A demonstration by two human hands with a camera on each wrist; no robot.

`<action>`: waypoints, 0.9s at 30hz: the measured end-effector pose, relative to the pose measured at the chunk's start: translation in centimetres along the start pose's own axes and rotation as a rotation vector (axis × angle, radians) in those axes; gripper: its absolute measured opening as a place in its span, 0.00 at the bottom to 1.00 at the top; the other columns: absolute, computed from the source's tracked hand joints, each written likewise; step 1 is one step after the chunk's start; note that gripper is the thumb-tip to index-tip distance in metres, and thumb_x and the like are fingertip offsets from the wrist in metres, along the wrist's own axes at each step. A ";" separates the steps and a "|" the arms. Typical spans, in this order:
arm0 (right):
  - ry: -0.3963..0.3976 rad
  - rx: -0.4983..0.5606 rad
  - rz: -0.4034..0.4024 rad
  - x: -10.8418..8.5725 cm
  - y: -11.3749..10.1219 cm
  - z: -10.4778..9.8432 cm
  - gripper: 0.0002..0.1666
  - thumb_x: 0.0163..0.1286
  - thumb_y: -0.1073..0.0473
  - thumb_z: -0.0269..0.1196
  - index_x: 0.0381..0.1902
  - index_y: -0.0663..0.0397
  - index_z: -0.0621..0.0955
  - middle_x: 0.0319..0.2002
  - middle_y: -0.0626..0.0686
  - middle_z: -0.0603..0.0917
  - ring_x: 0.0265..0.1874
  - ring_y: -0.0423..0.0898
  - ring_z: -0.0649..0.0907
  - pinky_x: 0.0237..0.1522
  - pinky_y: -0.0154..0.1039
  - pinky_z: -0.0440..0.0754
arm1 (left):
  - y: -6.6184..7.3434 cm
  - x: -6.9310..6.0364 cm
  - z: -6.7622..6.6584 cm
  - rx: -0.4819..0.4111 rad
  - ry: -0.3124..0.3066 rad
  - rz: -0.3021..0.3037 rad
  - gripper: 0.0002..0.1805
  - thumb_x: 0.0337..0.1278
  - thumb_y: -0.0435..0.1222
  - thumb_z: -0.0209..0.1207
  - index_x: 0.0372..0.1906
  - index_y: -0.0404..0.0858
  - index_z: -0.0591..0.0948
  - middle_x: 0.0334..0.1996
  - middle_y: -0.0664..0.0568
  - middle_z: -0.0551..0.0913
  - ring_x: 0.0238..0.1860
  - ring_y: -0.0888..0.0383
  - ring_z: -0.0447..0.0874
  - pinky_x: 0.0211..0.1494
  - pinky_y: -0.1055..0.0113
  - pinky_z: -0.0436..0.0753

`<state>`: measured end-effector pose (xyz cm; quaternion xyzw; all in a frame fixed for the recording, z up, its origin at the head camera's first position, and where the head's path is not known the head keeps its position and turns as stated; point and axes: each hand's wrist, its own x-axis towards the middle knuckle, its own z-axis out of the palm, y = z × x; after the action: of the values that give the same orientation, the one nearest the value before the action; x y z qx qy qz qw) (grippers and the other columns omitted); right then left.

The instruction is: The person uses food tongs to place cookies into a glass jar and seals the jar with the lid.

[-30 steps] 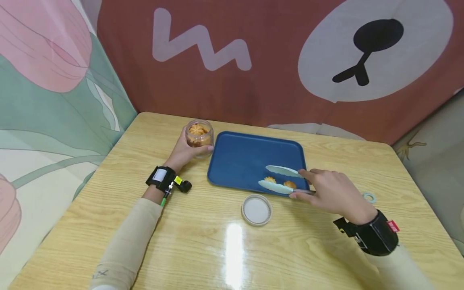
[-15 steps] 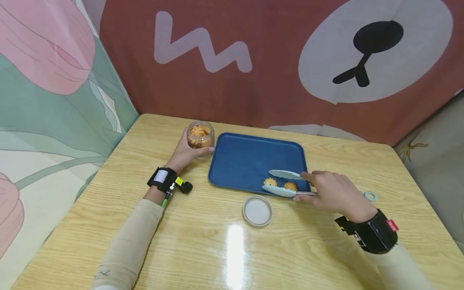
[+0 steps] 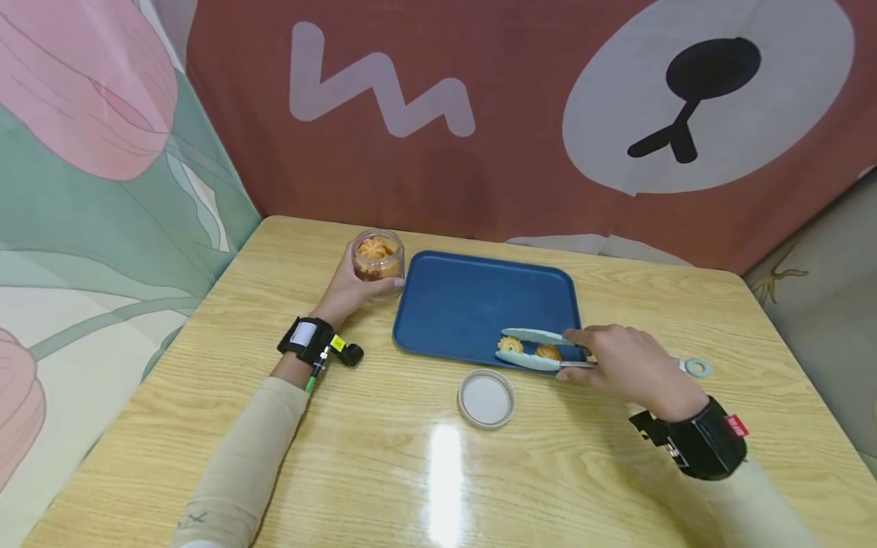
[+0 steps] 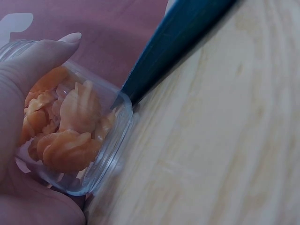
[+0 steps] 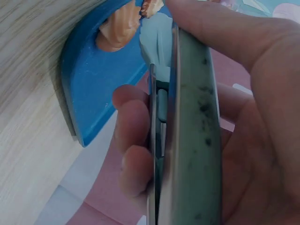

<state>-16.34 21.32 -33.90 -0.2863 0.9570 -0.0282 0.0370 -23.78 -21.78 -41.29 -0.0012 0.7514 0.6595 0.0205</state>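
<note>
My left hand (image 3: 356, 291) grips a clear jar (image 3: 379, 262) of swirled cookies (image 4: 70, 150), which stands on the table at the tray's left side. In my right hand (image 3: 626, 367) is a pair of tongs (image 5: 194, 131) with pale green tips, the fingers wrapped round its handles. The tong tips lie over the near right corner of the blue tray (image 3: 473, 297), on either side of a pale cookie (image 3: 510, 345). A browner cookie (image 3: 548, 352) sits further back between the tong arms. Whether the tips touch the pale cookie I cannot tell.
A round lid (image 3: 486, 399) lies on the wooden table (image 3: 370, 441) just in front of the tray. The tongs' ring end (image 3: 697, 367) sticks out behind my right hand. A patterned cloth wall (image 3: 425, 183) rises at the table's back edge.
The tongs have shifted slightly and their two tips have come nearer each other around the pale cookie. My left hand and the jar have stayed in place.
</note>
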 end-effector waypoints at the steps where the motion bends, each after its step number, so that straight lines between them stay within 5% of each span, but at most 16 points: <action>1: 0.002 0.002 -0.007 0.0 0.0 0.0 0.37 0.63 0.40 0.76 0.63 0.56 0.85 0.49 0.58 0.92 0.40 0.52 0.90 0.31 0.43 0.84 | 0.0 0.0 0.0 0.000 -0.001 0.001 0.64 0.52 0.39 0.79 0.85 0.52 0.46 0.80 0.45 0.62 0.81 0.49 0.60 0.85 0.50 0.62; 27: 0.141 -0.064 -0.115 1.2 -1.2 -0.6 0.35 0.61 0.41 0.77 0.59 0.57 0.87 0.45 0.60 0.92 0.34 0.51 0.90 0.32 0.47 0.87 | 0.8 -0.5 -0.1 0.002 -0.006 0.009 0.62 0.52 0.37 0.78 0.84 0.48 0.49 0.78 0.43 0.65 0.81 0.48 0.62 0.84 0.49 0.61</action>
<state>-16.70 19.65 -33.28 -0.3393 0.9396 -0.0198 -0.0411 -23.33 -21.75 -40.47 0.0042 0.7522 0.6586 0.0197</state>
